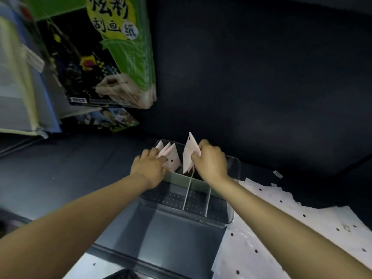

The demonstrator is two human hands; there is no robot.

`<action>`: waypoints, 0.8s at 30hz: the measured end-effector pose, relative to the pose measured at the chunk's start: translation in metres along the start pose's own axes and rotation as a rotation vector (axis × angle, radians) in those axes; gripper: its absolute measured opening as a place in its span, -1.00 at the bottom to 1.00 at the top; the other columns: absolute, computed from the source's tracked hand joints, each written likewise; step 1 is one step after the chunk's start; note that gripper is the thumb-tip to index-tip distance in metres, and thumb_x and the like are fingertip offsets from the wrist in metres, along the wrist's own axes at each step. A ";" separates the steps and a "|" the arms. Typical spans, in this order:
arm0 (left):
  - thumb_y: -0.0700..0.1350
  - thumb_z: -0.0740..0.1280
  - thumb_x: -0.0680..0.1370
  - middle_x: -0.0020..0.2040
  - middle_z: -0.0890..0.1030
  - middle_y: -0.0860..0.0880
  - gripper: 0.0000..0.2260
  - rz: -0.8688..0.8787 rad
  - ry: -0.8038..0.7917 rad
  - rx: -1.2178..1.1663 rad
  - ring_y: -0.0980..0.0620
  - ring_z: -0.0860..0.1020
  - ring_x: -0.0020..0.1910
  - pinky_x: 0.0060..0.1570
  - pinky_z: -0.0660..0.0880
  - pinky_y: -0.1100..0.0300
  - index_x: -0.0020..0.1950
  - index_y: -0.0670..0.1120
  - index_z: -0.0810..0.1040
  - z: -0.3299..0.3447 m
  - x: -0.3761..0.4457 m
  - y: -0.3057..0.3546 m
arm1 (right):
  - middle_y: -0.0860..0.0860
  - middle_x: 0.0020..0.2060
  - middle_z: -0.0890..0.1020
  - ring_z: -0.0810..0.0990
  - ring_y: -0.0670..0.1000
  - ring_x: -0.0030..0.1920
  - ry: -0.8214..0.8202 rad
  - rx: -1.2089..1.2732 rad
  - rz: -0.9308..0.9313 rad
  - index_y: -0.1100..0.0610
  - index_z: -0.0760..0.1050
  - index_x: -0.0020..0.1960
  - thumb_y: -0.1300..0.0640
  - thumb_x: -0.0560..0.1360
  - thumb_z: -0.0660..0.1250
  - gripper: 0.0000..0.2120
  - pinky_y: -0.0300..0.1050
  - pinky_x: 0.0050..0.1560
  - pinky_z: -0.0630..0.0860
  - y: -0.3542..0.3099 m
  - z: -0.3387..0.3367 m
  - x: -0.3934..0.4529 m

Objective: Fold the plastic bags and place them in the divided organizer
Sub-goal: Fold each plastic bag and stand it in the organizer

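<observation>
The clear plastic organizer with grey upright dividers (207, 195) stands on the dark table, partly over a spread of flat white plastic bags dotted with small holes (291, 224). Its far compartments are in use; the near compartments show only their perforated floor.

The left hand (150, 167) rests on the stack of folded white triangular bags (171, 157) standing in the far left compartment, fingers curled against their near faces and apparently steadying them. Whether it is pinching them or only pressing cannot be told from here.

The right hand (211, 162) pinches a folded white triangle of bag (189, 153), thumb and fingers closed on its edge. The triangle stands upright with its lower corner down in the next far compartment, just right of the stack, its upper point well above the rim. Judgement: insertion is under way, not complete.

Risks noted:
- The folded plastic is springy; released before it is seated between dividers, it may open out.
- The lower corner could catch on a divider top and crumple the fold.
- If the left hand lifts early, the standing stack may lean or fan into the neighbouring compartment.
- The organizer sits partly on slippery bags; a downward push could slide it.

A green printed paper pack (120, 53) leans at the rear left.
</observation>
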State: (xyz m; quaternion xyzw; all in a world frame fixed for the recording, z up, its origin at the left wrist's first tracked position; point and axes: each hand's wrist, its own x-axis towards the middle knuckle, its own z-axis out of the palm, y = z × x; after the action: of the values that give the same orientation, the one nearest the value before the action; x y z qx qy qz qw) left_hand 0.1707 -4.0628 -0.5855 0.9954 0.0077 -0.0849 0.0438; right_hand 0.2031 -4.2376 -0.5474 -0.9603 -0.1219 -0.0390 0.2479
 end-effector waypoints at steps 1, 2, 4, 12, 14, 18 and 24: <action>0.04 0.09 0.62 0.43 0.18 -0.03 -0.65 0.000 -0.018 -0.064 -0.10 0.21 0.35 0.27 0.30 0.02 0.40 0.07 0.34 0.003 0.000 -0.008 | 0.16 -0.19 0.63 0.61 0.19 -0.22 0.000 -0.071 -0.024 0.22 0.41 -0.01 0.17 0.53 0.18 -0.88 -0.04 -0.37 0.47 -0.005 0.010 0.003; 0.02 0.11 0.62 0.44 0.16 -0.03 -0.66 0.009 -0.036 -0.131 -0.09 0.24 0.35 0.26 0.33 0.01 0.39 0.04 0.35 0.005 -0.001 -0.014 | 0.17 -0.16 0.63 0.62 0.21 -0.18 -0.008 -0.124 -0.036 0.22 0.41 0.03 0.18 0.55 0.17 -0.87 -0.03 -0.34 0.48 -0.010 0.020 0.006; -0.01 0.15 0.62 0.45 0.12 0.00 -0.68 0.034 -0.041 -0.238 -0.07 0.33 0.30 0.17 0.42 -0.01 0.37 0.00 0.39 0.007 -0.004 -0.021 | 0.19 -0.10 0.64 0.62 0.23 -0.11 -0.024 -0.190 -0.027 0.23 0.41 0.11 0.24 0.55 0.13 -0.83 -0.05 -0.30 0.42 -0.019 0.038 0.012; 0.02 0.18 0.60 0.47 0.17 0.03 -0.67 0.038 0.153 -0.361 -0.09 0.54 0.07 -0.03 0.50 0.01 0.33 -0.05 0.42 0.003 -0.008 -0.020 | 0.19 0.03 0.61 0.56 0.20 0.06 -0.216 -0.181 -0.060 0.23 0.32 0.26 0.07 0.57 0.15 -0.67 0.00 -0.04 0.43 -0.035 0.084 0.013; 0.03 0.16 0.61 0.49 0.21 0.01 -0.61 0.056 0.141 -0.409 -0.09 0.47 0.23 0.10 0.46 0.02 0.43 -0.03 0.30 0.004 -0.009 -0.020 | 0.20 0.11 0.56 0.45 0.19 0.16 -0.311 -0.272 -0.135 0.21 0.26 0.34 0.01 0.56 0.11 -0.58 0.04 0.08 0.34 -0.033 0.088 0.009; 0.07 0.12 0.62 0.56 0.04 -0.06 -0.48 0.085 0.064 -0.283 -0.06 0.13 0.50 0.43 0.13 0.06 0.54 -0.05 0.09 0.007 -0.011 -0.022 | 0.16 0.19 0.53 0.34 0.16 0.28 -0.463 -0.299 -0.191 0.17 0.15 0.44 -0.11 0.58 0.06 -0.47 0.05 0.20 0.29 -0.023 0.087 0.002; 0.08 0.10 0.63 0.57 -0.14 -0.05 -0.44 0.207 0.073 0.039 -0.02 -0.13 0.53 0.48 -0.14 -0.01 0.55 -0.03 -0.04 -0.008 -0.018 -0.010 | 0.13 0.12 0.60 0.52 0.13 0.16 -0.390 0.037 -0.275 0.14 0.51 0.22 -0.01 0.57 0.21 -0.68 0.00 0.14 0.46 0.002 0.041 -0.022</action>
State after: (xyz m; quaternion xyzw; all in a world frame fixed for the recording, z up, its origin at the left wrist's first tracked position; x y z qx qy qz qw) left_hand 0.1540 -4.0521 -0.5753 0.9940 -0.0953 -0.0438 0.0324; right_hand 0.1826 -4.2247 -0.5871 -0.9194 -0.2977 0.1160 0.2296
